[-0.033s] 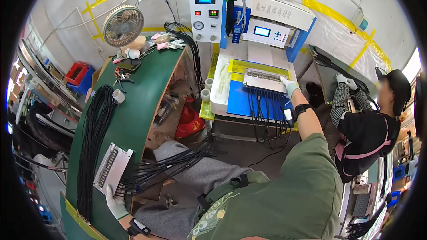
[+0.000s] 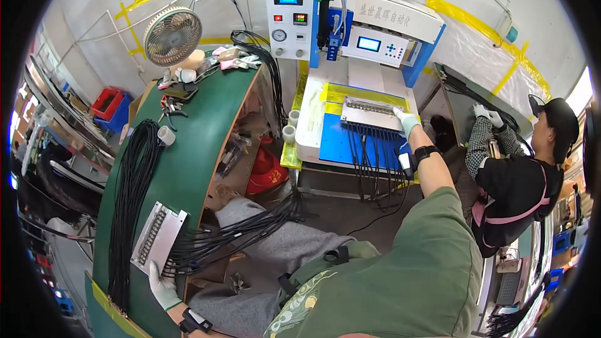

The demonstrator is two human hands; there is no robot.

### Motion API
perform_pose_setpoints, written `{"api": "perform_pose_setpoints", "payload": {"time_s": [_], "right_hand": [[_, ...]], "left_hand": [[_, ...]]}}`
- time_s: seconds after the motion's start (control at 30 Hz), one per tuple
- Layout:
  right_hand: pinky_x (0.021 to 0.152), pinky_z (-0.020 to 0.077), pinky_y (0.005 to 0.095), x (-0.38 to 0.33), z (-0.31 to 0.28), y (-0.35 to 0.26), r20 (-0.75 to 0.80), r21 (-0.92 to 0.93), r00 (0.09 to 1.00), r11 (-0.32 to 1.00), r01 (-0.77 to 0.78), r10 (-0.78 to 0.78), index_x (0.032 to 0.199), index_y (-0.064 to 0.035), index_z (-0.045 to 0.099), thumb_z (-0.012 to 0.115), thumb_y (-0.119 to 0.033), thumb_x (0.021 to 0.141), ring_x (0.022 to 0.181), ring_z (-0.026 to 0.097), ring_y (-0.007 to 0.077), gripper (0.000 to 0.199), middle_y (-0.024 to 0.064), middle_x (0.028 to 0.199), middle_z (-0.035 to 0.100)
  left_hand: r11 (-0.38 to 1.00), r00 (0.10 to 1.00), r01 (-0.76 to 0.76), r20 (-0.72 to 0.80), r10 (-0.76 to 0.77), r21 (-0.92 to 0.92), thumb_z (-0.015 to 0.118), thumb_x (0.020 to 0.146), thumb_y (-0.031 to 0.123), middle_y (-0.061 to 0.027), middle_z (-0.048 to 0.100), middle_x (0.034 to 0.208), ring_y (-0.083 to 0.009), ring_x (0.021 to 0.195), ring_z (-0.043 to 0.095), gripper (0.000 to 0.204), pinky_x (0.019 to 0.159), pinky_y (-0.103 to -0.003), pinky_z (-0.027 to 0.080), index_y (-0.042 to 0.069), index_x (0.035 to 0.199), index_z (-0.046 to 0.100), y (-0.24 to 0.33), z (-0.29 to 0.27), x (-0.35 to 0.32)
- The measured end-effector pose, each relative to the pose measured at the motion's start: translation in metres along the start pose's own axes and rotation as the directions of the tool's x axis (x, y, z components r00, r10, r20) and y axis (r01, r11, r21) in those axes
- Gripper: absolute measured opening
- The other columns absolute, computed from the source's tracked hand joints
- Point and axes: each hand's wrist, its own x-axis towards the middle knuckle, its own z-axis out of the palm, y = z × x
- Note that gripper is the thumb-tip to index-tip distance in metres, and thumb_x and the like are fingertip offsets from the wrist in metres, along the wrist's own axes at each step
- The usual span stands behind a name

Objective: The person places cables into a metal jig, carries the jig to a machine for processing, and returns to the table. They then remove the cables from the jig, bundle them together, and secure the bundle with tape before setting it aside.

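Note:
My left hand (image 2: 163, 289), in a white glove, grips the lower end of a silver metal connector plate (image 2: 164, 242) on the green table. Its thumb lies on the plate, and black cables run from the plate's right side across my lap. My right hand (image 2: 408, 121), also gloved, is closed at the right end of a second connector plate (image 2: 374, 112) on the machine bed; some of its fingertips are hidden. That plate lies beside a blue pad (image 2: 341, 144), and its black cables (image 2: 375, 156) hang over the bed's front edge.
A bundle of black cables (image 2: 134, 194) lies along the green table (image 2: 194, 128), with pliers (image 2: 170, 109) and a fan (image 2: 173, 36) farther back. The dispensing head (image 2: 324, 19) stands above the bed. A co-worker (image 2: 516, 181) works at the right. A red bag (image 2: 266, 172) sits below the table.

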Motion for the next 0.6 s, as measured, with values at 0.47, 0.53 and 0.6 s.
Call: {"api": "perform_pose_setpoints", "payload": {"time_s": [0.47, 0.53, 0.6], "right_hand": [[0.076, 0.0521, 0.0497, -0.035, 0.005, -0.049, 0.093, -0.230, 0.961, 0.945, -0.234, 0.261, 0.135, -0.0137, 0.058, 0.074, -0.056, 0.083, 0.098, 0.062, 0.0319, 0.069, 0.0104, 0.118, 0.066], [0.081, 0.0515, 0.0471, -0.038, 0.008, -0.052, 0.098, -0.172, 0.955, 0.950, -0.260, 0.279, 0.134, -0.0131, 0.059, 0.073, -0.056, 0.084, 0.100, 0.063, 0.0304, 0.067, 0.0099, 0.119, 0.067], [0.084, 0.0512, 0.0458, -0.036, 0.001, -0.049, 0.087, -0.142, 0.952, 0.949, -0.281, 0.295, 0.133, -0.0128, 0.060, 0.073, -0.055, 0.084, 0.102, 0.063, 0.0297, 0.066, 0.0096, 0.119, 0.067]], "left_hand": [[0.998, 0.999, 0.043, -0.035, -0.041, 0.044, 0.063, 0.098, 0.024, -0.0193, 0.059, 0.129, -0.0276, 0.107, 0.066, 0.049, 0.091, -0.038, 0.058, -0.010, 0.131, 0.051, 0.001, -0.015, 0.001], [0.998, 0.998, 0.038, -0.048, -0.035, 0.046, 0.062, 0.098, 0.024, -0.0199, 0.060, 0.129, -0.0292, 0.107, 0.066, 0.049, 0.092, -0.040, 0.058, -0.010, 0.132, 0.050, 0.000, -0.013, 0.000], [0.998, 0.998, 0.045, -0.043, -0.043, 0.046, 0.062, 0.099, 0.024, -0.0202, 0.060, 0.128, -0.0299, 0.107, 0.066, 0.049, 0.092, -0.041, 0.058, -0.010, 0.132, 0.049, -0.001, -0.009, 0.002]]}}
